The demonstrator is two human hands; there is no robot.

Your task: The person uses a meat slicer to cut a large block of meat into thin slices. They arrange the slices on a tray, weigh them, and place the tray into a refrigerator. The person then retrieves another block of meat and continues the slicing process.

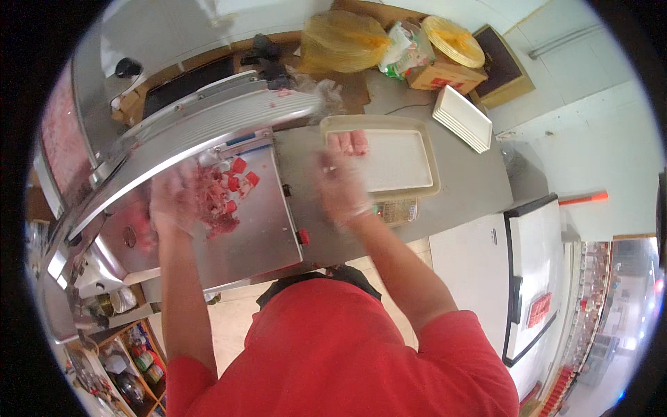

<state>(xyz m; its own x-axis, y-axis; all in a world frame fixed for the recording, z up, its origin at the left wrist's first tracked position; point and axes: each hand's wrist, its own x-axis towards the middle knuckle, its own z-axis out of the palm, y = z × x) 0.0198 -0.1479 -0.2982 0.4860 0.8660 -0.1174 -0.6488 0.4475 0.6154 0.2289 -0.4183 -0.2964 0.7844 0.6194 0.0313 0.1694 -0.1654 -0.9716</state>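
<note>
My left hand (174,195), in a clear plastic glove, is blurred over the steel deck of a meat slicer (255,224), beside a heap of red meat scraps (216,200). Whether it holds a slice cannot be told. My right hand (341,187), gloved too, is over the left edge of a white tray (396,159) resting in a larger beige tray (434,180). Motion blur hides whether it holds anything. Several rolled pink meat slices (348,142) lie at the white tray's upper left corner, just above my right hand.
The slicer's ribbed metal carriage (219,122) reaches across the upper left. A scale with a lit display (398,211) sits below the trays. Stacked white trays (462,119), a cardboard box (447,77) and yellow bags (344,41) stand at the back. A white chest freezer (469,266) is at right.
</note>
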